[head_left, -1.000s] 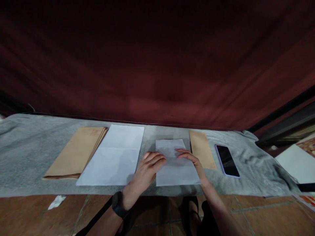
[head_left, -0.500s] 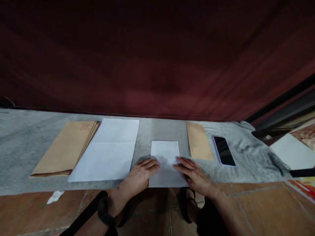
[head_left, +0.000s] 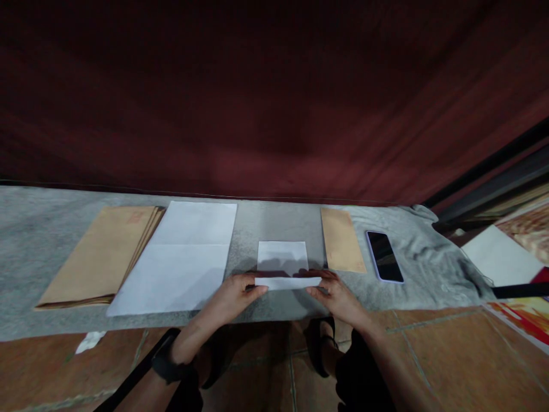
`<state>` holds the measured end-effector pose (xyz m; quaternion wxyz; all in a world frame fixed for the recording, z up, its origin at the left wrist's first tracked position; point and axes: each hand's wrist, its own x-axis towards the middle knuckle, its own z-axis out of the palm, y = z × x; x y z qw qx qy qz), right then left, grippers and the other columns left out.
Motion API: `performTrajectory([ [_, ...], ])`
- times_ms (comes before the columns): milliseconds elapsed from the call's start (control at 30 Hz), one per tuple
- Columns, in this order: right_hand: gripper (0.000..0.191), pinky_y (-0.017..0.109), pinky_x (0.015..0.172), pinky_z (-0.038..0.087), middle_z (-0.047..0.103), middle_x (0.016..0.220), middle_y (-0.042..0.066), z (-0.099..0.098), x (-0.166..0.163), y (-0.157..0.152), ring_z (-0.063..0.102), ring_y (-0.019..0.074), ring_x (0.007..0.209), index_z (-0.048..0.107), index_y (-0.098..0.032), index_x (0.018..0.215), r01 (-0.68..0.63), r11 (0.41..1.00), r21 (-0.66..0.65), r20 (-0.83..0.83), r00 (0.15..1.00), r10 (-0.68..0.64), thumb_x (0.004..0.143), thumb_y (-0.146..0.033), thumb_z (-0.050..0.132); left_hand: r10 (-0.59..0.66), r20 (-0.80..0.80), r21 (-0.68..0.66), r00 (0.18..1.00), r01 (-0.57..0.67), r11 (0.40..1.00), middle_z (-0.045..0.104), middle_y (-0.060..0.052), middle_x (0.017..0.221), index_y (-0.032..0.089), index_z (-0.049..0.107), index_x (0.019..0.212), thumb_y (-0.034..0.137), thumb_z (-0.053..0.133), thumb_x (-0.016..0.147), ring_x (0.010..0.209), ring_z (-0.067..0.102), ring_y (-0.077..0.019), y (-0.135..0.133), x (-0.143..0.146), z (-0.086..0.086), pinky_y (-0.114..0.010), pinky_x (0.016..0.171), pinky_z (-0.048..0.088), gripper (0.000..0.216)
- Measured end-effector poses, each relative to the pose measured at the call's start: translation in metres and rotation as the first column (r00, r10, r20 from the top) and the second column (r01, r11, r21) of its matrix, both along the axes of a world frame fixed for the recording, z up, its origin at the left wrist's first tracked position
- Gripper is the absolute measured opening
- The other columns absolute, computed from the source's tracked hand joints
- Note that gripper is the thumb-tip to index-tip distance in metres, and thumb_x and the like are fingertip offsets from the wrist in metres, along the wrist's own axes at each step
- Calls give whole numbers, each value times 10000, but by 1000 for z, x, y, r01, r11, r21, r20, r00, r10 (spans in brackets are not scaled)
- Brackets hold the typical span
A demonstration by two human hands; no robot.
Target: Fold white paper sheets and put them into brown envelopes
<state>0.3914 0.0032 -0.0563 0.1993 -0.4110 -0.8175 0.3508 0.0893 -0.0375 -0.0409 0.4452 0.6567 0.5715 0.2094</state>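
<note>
A white sheet of paper (head_left: 283, 255) lies in front of me, its near part lifted and bent over toward the far side. My left hand (head_left: 240, 294) pinches the left end of the raised edge, thumb on the near side. At the right end, my right hand (head_left: 332, 294) grips the same edge in the same way. The fingers behind the paper are partly hidden. Just left of it is a larger stack or sheet of white paper (head_left: 193, 260) with a crease across it. A single brown envelope (head_left: 343, 240) rests to the right of the held sheet.
A pile of brown envelopes (head_left: 98, 252) lies at the left. Right of the single envelope is a phone (head_left: 385, 256) in a pale purple case. Grey cloth (head_left: 446, 269) covers the narrow surface, with a dark red curtain (head_left: 266, 114) behind. White scrap (head_left: 91, 342) lies on the tiled floor.
Both hands were flat on the paper's sides; now they hold its near edge raised and folded away from me. The view has shifted slightly.
</note>
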Motion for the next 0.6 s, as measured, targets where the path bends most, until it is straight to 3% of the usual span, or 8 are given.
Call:
performTrajectory([
  [200,317,378,902,525,764,1054,63,-6,-12,7,701,245,1009,758,-243,1063,173,983,-66,-37,984,-176,998,-420,503,194,45,33,980,-195,980,780,-19,898,191,768,941,436,520,915,828,685,-207,6,8,-4,-296,771,518,349],
  [400,285,318,767,490,746,853,54,-16,-31,13,694,222,823,695,-213,892,382,923,42,190,904,-383,972,-374,473,343,-172,116,923,-327,938,717,-11,735,204,723,872,333,557,921,716,653,-172,17,23,-5,-263,671,469,216],
  [500,200,314,780,472,747,860,44,-17,-39,14,696,218,811,663,-219,981,416,902,114,281,858,-430,950,-341,507,350,-247,125,903,-329,936,729,-23,789,209,707,937,282,570,927,739,675,-179,21,27,-5,-268,670,459,156],
  [600,302,312,805,478,758,938,57,-19,-44,13,717,226,866,591,-214,1220,437,887,150,307,832,-462,942,-309,519,336,-347,91,876,-325,941,746,-41,861,203,679,998,268,567,941,777,698,-197,23,30,-4,-280,671,453,141],
])
